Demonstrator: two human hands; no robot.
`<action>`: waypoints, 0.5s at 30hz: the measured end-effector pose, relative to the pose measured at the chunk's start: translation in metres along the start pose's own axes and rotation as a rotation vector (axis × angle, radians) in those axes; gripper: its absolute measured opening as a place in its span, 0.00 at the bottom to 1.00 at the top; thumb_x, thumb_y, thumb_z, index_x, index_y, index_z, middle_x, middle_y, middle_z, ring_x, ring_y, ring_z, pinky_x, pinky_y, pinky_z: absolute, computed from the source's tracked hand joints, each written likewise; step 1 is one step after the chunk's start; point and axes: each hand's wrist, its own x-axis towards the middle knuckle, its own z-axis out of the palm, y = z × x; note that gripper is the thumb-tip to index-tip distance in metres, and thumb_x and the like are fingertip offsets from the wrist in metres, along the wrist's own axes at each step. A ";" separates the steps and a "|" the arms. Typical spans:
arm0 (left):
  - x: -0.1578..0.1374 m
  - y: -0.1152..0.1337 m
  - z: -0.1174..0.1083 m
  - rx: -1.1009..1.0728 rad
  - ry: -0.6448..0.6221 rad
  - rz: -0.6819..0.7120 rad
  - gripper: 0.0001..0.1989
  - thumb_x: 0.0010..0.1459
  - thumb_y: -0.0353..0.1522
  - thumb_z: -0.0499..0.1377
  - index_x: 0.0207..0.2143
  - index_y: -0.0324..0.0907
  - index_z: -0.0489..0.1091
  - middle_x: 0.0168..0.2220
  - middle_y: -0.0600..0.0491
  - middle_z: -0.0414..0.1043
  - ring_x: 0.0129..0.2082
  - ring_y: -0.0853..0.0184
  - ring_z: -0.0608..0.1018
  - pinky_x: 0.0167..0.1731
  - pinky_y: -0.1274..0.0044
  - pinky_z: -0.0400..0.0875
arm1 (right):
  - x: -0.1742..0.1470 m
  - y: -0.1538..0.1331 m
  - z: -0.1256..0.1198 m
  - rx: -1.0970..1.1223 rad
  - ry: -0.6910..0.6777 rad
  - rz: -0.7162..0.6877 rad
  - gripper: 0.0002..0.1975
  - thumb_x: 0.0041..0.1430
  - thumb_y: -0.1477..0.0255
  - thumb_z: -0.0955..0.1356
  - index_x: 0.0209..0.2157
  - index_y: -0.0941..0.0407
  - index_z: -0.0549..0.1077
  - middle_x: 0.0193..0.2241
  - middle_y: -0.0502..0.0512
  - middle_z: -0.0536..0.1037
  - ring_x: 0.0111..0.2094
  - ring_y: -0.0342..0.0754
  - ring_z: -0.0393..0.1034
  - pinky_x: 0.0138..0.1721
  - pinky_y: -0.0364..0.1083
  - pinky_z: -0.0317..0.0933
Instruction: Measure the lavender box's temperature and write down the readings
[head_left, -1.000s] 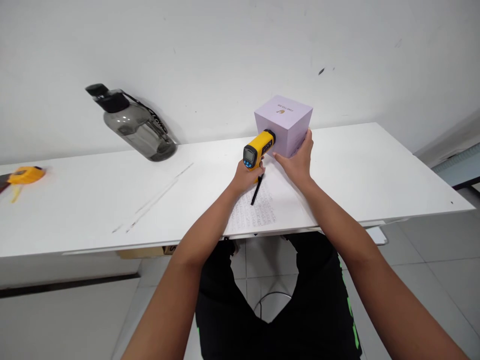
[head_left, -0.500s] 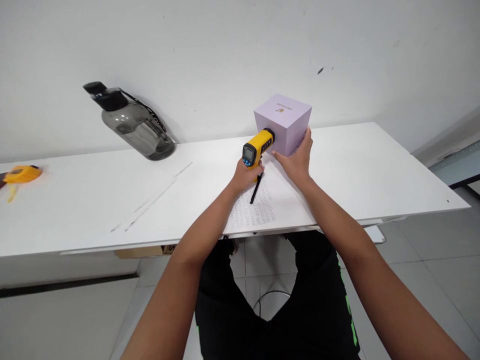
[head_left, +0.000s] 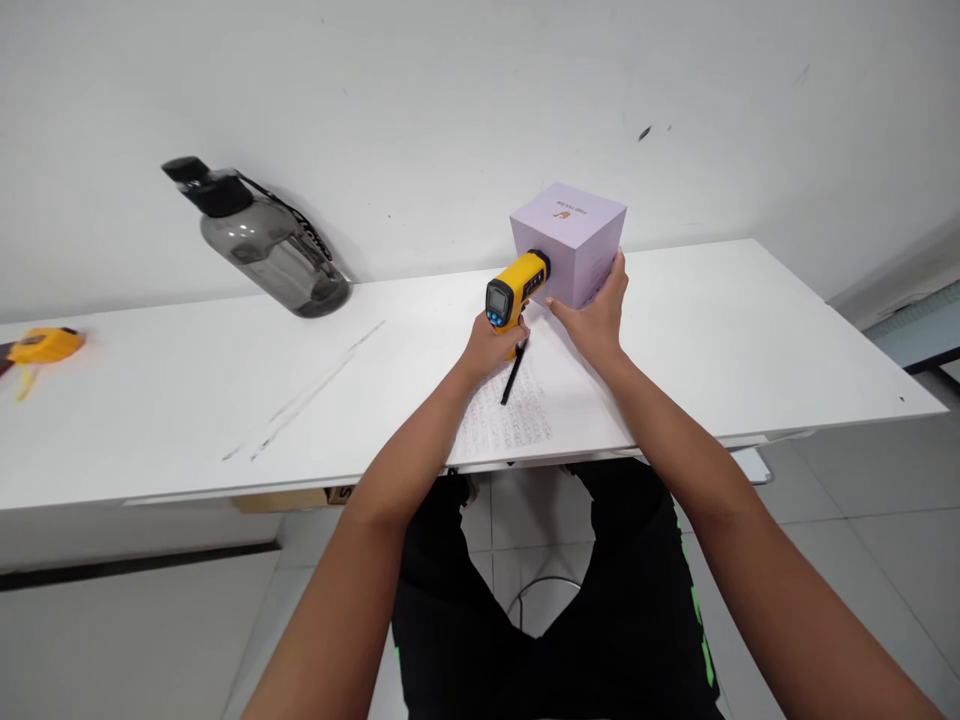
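My left hand [head_left: 491,345] is wrapped round the handle of a yellow and black infrared thermometer [head_left: 521,280]. Its small screen faces me, and its black nose is at the front side of a lilac box [head_left: 568,215]; I cannot tell whether they touch. My right hand [head_left: 600,315] grips the box low on its right side, thumb at the front and fingers along the side. Gold print marks the box's top. Below the thermometer's handle, a black pen [head_left: 514,374] lies on a sheet of paper [head_left: 504,420] covered with writing.
A grey clear water bottle [head_left: 274,245] with a black lid stands at the wall on the left. A yellow tape measure [head_left: 46,345] lies at the far left of the white table [head_left: 720,340]. The white wall [head_left: 420,120] rises right behind the table.
The whole view has shifted very slightly. Both hands keep their hold on the thermometer and the box, with no other clear change.
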 end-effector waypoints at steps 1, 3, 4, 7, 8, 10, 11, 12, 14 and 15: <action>0.000 -0.001 0.000 0.008 0.002 0.002 0.12 0.42 0.26 0.65 0.34 0.41 0.75 0.35 0.55 0.76 0.32 0.71 0.74 0.39 0.74 0.70 | 0.000 0.000 0.000 0.002 0.002 0.003 0.61 0.51 0.46 0.73 0.71 0.47 0.31 0.68 0.67 0.47 0.69 0.67 0.45 0.65 0.71 0.49; 0.000 -0.002 -0.001 0.027 0.000 0.008 0.10 0.43 0.26 0.64 0.32 0.41 0.75 0.34 0.55 0.75 0.32 0.71 0.74 0.39 0.74 0.70 | 0.000 0.000 0.000 0.008 0.008 0.007 0.61 0.50 0.47 0.73 0.70 0.47 0.31 0.68 0.67 0.48 0.69 0.67 0.45 0.65 0.71 0.49; 0.000 -0.002 -0.001 0.034 -0.001 0.010 0.09 0.43 0.26 0.64 0.31 0.41 0.74 0.33 0.55 0.75 0.32 0.71 0.74 0.39 0.74 0.70 | 0.000 0.000 0.001 0.009 0.010 0.009 0.61 0.50 0.47 0.73 0.70 0.47 0.31 0.67 0.67 0.48 0.69 0.67 0.45 0.65 0.71 0.49; 0.001 -0.004 -0.001 0.038 0.000 0.013 0.09 0.44 0.25 0.64 0.31 0.41 0.74 0.32 0.55 0.74 0.32 0.71 0.74 0.39 0.74 0.70 | -0.001 0.001 0.001 0.004 0.013 0.011 0.61 0.50 0.46 0.73 0.71 0.47 0.31 0.67 0.67 0.48 0.69 0.66 0.44 0.65 0.70 0.49; 0.001 -0.004 -0.001 0.036 0.001 0.013 0.09 0.44 0.25 0.64 0.32 0.41 0.74 0.31 0.56 0.74 0.32 0.71 0.74 0.39 0.74 0.70 | -0.001 0.001 0.001 0.001 0.014 0.009 0.61 0.51 0.46 0.73 0.71 0.47 0.31 0.67 0.67 0.48 0.69 0.66 0.44 0.65 0.70 0.49; 0.001 -0.005 -0.001 0.030 -0.002 0.012 0.10 0.44 0.25 0.64 0.33 0.41 0.75 0.32 0.55 0.74 0.32 0.71 0.75 0.39 0.74 0.70 | 0.000 0.002 0.001 -0.005 0.012 0.001 0.60 0.51 0.46 0.73 0.70 0.46 0.32 0.67 0.67 0.47 0.69 0.66 0.44 0.65 0.71 0.50; 0.001 -0.005 -0.001 0.028 -0.006 0.012 0.11 0.44 0.25 0.64 0.34 0.41 0.75 0.33 0.55 0.75 0.32 0.71 0.75 0.39 0.74 0.70 | -0.001 0.002 0.001 -0.008 0.011 -0.004 0.60 0.51 0.46 0.72 0.71 0.46 0.32 0.67 0.67 0.47 0.69 0.66 0.45 0.65 0.71 0.50; 0.001 -0.005 -0.002 0.024 -0.009 0.013 0.12 0.44 0.25 0.64 0.35 0.41 0.75 0.33 0.55 0.75 0.33 0.71 0.75 0.39 0.74 0.70 | -0.001 0.002 0.001 -0.010 0.009 -0.009 0.60 0.51 0.46 0.72 0.71 0.46 0.32 0.67 0.67 0.47 0.69 0.66 0.45 0.64 0.71 0.51; 0.001 -0.005 -0.002 0.019 -0.011 0.014 0.13 0.44 0.25 0.65 0.36 0.41 0.76 0.34 0.54 0.75 0.33 0.71 0.75 0.40 0.74 0.70 | -0.001 0.001 0.001 -0.011 0.007 -0.012 0.60 0.52 0.46 0.73 0.71 0.46 0.32 0.67 0.67 0.47 0.69 0.66 0.46 0.64 0.72 0.51; 0.001 -0.005 -0.002 0.019 -0.010 0.017 0.13 0.44 0.25 0.65 0.36 0.41 0.76 0.35 0.54 0.75 0.34 0.70 0.76 0.40 0.74 0.70 | -0.002 0.001 0.001 -0.008 0.009 -0.008 0.60 0.51 0.47 0.73 0.71 0.46 0.32 0.67 0.67 0.48 0.69 0.66 0.46 0.64 0.72 0.51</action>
